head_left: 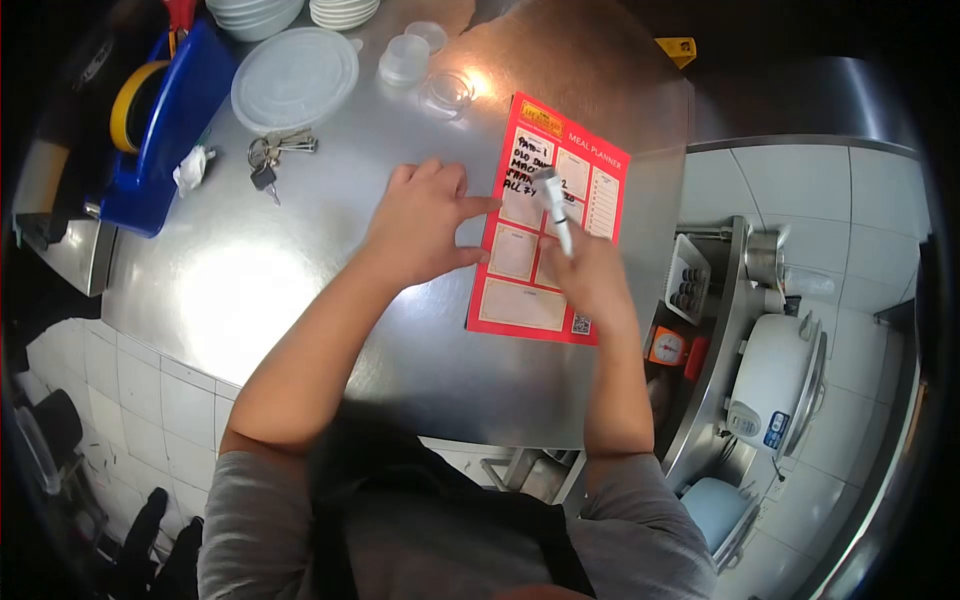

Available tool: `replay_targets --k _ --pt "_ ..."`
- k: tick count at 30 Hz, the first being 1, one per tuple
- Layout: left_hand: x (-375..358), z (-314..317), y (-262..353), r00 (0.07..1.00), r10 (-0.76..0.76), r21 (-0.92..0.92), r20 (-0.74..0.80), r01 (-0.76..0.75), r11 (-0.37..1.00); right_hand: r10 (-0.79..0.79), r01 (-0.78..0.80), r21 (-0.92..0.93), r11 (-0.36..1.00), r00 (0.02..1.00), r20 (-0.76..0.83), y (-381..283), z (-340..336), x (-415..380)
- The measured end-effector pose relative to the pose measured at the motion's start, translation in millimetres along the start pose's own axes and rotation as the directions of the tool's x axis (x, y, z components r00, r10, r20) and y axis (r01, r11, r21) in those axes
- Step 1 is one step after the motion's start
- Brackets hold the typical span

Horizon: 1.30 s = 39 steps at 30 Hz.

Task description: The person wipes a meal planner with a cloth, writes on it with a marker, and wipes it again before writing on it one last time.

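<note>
A red-bordered meal planner pad (pixel 525 305) lies slightly tilted on the steel table, with black handwriting in its upper left boxes. My left hand (pixel 425 222) rests at the pad's left edge; thumb and index finger are stretched out against it, and the other fingers are curled with nothing seen in them. Over the pad's right side, my right hand (pixel 592 278) is closed around a white marker (pixel 556 212). The marker's grey end points up and away from me. Its writing tip I cannot make out.
On the steel table (pixel 400 350) are keys (pixel 275 155), crumpled tissue (pixel 192 170), a round plastic lid (pixel 296 80), small clear cups (pixel 405 60) and stacked bowls (pixel 255 15). A blue tape dispenser (pixel 185 120) stands left. Right, lower, are an orange scale (pixel 667 346) and white cooker (pixel 775 370).
</note>
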State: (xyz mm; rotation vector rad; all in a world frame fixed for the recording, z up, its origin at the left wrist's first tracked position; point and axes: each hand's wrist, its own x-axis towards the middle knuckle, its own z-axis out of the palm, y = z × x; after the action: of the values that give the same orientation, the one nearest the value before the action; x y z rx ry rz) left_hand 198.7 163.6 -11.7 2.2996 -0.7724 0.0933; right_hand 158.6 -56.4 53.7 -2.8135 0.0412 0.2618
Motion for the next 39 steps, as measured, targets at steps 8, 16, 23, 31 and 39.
replay_targets --k 8,16,23,31,39 --pt "-3 5 -5 0.997 -0.054 -0.101 -0.056 0.048 0.994 -0.333 0.327 0.248 0.912 0.943 -0.016 -116 -1 29" --pt "-6 21 -3 0.993 0.117 -0.001 -0.005 -0.117 0.993 -0.792 0.829 -0.365 0.424 0.535 0.295 -191 52 63" --pt "-6 26 -9 0.983 0.156 -0.065 -0.098 -0.163 0.984 -0.856 0.834 -0.331 0.441 0.502 0.126 -239 70 61" --pt "-2 10 -2 0.992 0.116 -0.117 -0.044 -0.121 0.986 -0.763 0.815 -0.008 0.580 0.540 -0.356 -276 105 90" --pt "-3 19 -4 0.992 0.126 -0.015 -0.031 -0.126 0.992 -0.560 0.641 0.378 0.669 0.768 -0.312 -219 53 91"
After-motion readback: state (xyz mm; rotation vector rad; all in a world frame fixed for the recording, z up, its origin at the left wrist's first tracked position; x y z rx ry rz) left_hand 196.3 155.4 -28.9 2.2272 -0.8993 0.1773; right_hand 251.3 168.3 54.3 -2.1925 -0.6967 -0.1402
